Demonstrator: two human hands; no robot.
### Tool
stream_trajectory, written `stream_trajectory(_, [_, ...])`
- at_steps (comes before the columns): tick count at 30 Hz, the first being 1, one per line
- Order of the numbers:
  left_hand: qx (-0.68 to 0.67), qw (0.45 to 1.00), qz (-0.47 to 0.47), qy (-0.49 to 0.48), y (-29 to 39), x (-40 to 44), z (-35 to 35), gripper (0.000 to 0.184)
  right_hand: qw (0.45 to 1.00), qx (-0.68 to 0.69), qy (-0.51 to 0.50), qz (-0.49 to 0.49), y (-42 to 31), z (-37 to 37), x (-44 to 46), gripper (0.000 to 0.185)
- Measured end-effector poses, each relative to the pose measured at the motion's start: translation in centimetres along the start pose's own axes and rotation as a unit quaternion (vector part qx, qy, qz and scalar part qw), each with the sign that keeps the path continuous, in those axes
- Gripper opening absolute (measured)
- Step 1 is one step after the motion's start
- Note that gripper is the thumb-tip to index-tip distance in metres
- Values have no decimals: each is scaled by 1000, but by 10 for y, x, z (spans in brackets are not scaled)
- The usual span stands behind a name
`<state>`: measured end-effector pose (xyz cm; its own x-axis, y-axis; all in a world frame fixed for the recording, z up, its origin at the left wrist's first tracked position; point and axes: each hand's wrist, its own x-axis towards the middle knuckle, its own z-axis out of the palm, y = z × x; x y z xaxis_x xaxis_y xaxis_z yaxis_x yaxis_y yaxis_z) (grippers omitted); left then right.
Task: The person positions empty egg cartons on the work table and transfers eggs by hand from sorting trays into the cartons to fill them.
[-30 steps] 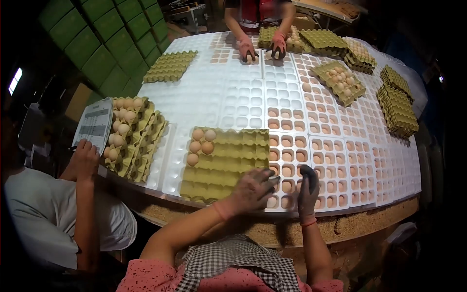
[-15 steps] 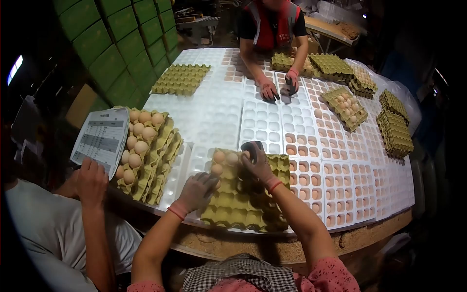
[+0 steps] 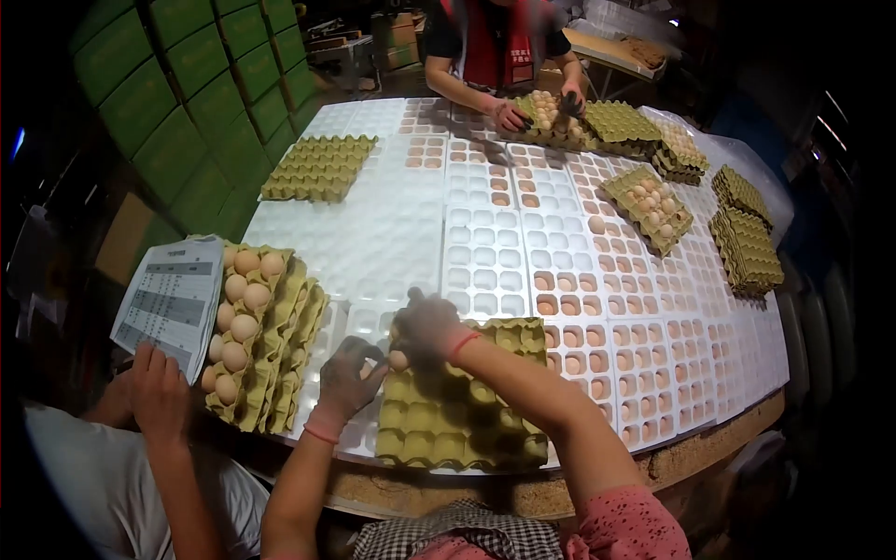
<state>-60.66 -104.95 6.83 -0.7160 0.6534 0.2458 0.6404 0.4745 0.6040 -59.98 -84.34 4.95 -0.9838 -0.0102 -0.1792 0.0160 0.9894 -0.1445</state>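
A green egg tray (image 3: 448, 429) lies in front of me at the table's near edge, most of its cups bare. My left hand (image 3: 351, 378), gloved, is at the tray's left edge with thumb and fingers curved apart beside an egg (image 3: 399, 360). Over the tray's upper left corner is my right hand (image 3: 429, 327), blurred and gloved; what it holds, if anything, cannot be made out. White foam trays with eggs in their cups (image 3: 644, 373) stand right of the green tray.
Stacked egg trays (image 3: 252, 345) lean at the left beside a person's hand (image 3: 159, 392) and a printed sheet (image 3: 168, 294). Across the table another person's hands (image 3: 509, 117) touch a tray of eggs (image 3: 551, 121). Another egg tray (image 3: 649, 210) lies at the right.
My right hand has moved left across the green tray, and my left hand has shifted slightly left. The person opposite has moved both hands from the foam trays to an egg tray.
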Motion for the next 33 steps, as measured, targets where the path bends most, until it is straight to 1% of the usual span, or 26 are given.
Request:
stream_trajectory(1, [42, 996, -32, -70, 11, 4, -1, 23, 1000, 25, 8, -13, 3, -2, 3, 47])
stream_trajectory(2, [94, 993, 41, -54, 10, 3, 5, 32, 998, 50, 13, -27, 9, -3, 3, 44])
stream_trajectory(4, [181, 971, 90, -129, 11, 10, 9, 47, 993, 110, 41, -9, 34, -8, -10, 42])
stream_trajectory(6, [209, 960, 96, -159, 7, 20, 20, 49, 949, 248, 179, 76, 65, -15, -28, 45])
stream_trajectory(7, [242, 947, 101, -189, 5, 24, 23, 51, 936, 268, 202, 103, 87, -9, -33, 45])
stream_trajectory(8, [241, 947, 100, -189, 6, 30, 22, 51, 922, 289, 224, 130, 109, -2, -37, 46])
stream_trajectory(10, [221, 940, 85, -246, 12, 39, 16, 47, 966, 124, 127, 189, 139, 9, -47, 46])
stream_trajectory(11, [153, 957, 57, -238, 14, 44, 9, 47, 974, 88, -19, 208, 146, 6, -47, 45])
stream_trajectory(12, [156, 958, 54, -236, 20, 52, 5, 47, 975, 89, -18, 205, 151, 3, -48, 45])
stream_trajectory(14, [-9, 988, 62, -138, 32, 75, 1, 40, 965, 185, 71, 175, 152, -10, -48, 42])
stream_trajectory(15, [-15, 991, 41, -126, 43, 91, 7, 47, 950, 218, 127, 182, 147, -19, -46, 41])
stream_trajectory(16, [-5, 991, 106, -85, 48, 106, 21, 45, 955, 164, 226, 100, 144, -26, -51, 35])
stream_trajectory(17, [19, 988, 141, -65, 51, 119, 40, 40, 942, 205, 211, 161, 151, -17, -37, 31])
stream_trajectory(18, [76, 981, 153, -90, 46, 134, 66, 35, 924, 243, 195, 221, 159, -5, -18, 27])
stream_trajectory(19, [121, 969, 178, -123, 35, 146, 92, 28, 925, 243, 197, 217, 164, 11, -13, 27])
stream_trajectory(20, [159, 952, 130, -225, 27, 159, 110, 20, 948, 156, 202, 190, 169, 30, -16, 30])
stream_trajectory(21, [139, 958, 128, -215, 26, 166, 119, 18, 963, 68, 206, 161, 174, 42, -20, 33])
stream_trajectory(22, [120, 963, 126, -204, 27, 172, 127, 17, 963, 66, 208, 156, 178, 43, -23, 33])
stream_trajectory(24, [-3, 994, 78, -78, 33, 189, 143, 24, 954, 194, 182, 138, 184, 38, -27, 25])
stream_trajectory(25, [31, 995, 95, -20, 30, 194, 156, 33, 951, 215, 189, 118, 185, 35, -30, 25])
stream_trajectory(26, [33, 995, 91, -20, 23, 194, 168, 33, 948, 218, 217, 84, 185, 34, -31, 25])
stream_trajectory(28, [178, 971, 51, -149, 15, 195, 180, 35, 953, 236, 182, 59, 187, 19, -40, 27])
stream_trajectory(29, [157, 976, 55, -144, 17, 191, 176, 38, 925, 314, 205, 64, 191, 16, -47, 30])
stream_trajectory(30, [122, 986, 111, -30, 18, 180, 168, 41, 889, 393, 224, 65, 193, 19, -57, 32])
stream_trajectory(32, [57, 987, 132, 76, 20, 153, 131, 46, 860, 360, 352, 88, 177, 10, -102, 35])
stream_trajectory(33, [68, 988, 96, 101, 20, 127, 104, 48, 836, 366, 396, 101, 171, 16, -136, 32])
